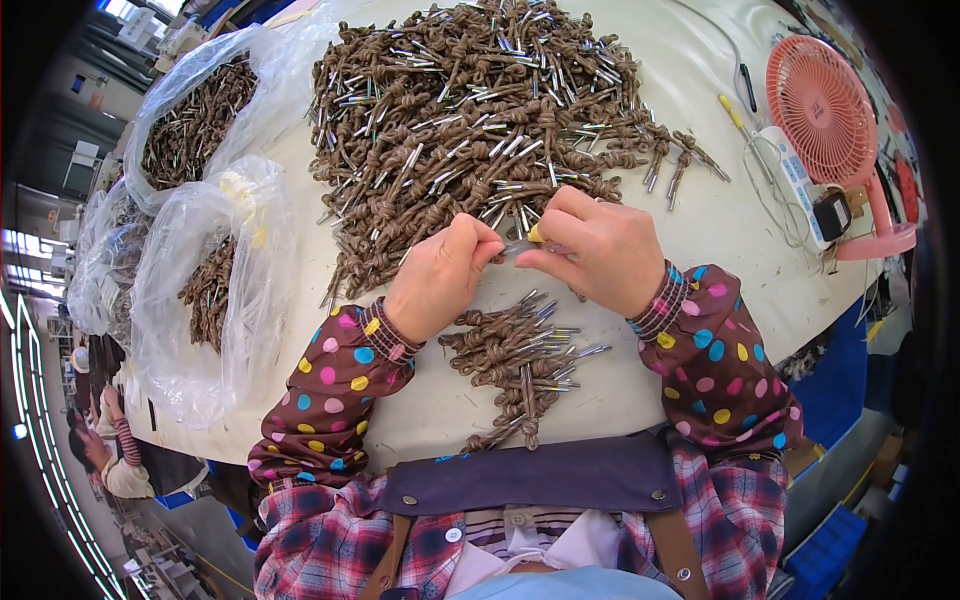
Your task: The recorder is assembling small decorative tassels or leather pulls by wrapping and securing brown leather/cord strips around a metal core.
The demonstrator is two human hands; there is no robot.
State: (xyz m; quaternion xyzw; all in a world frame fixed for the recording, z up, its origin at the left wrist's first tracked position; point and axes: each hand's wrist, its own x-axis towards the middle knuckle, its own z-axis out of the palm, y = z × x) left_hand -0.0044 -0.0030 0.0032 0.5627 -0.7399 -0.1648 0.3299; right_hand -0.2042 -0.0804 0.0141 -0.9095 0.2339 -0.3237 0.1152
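Note:
My left hand (442, 278) is closed in a pinch, its fingertips meeting those of my right hand (608, 255) just in front of the big pile. A small, thin grey piece (517, 247) spans the gap between both pinches, and a yellow bit (535, 234) shows at my right fingers; their kind is too small to tell. Whatever my left fingertips hold is mostly hidden. Beyond my hands lies a large heap of brown knotted cords (450, 130) with shiny metal-like tips. Between my forearms, a smaller bunch of the same cords (505, 350) rests on the pale tabletop (410, 420).
Clear plastic bags (265, 310) with more brown cords stand on the left. At the right are a pink fan (820, 105), a white power strip (795, 185) with a black plug, and a yellow-handled tool (732, 112). Another person (120, 465) is at the far left.

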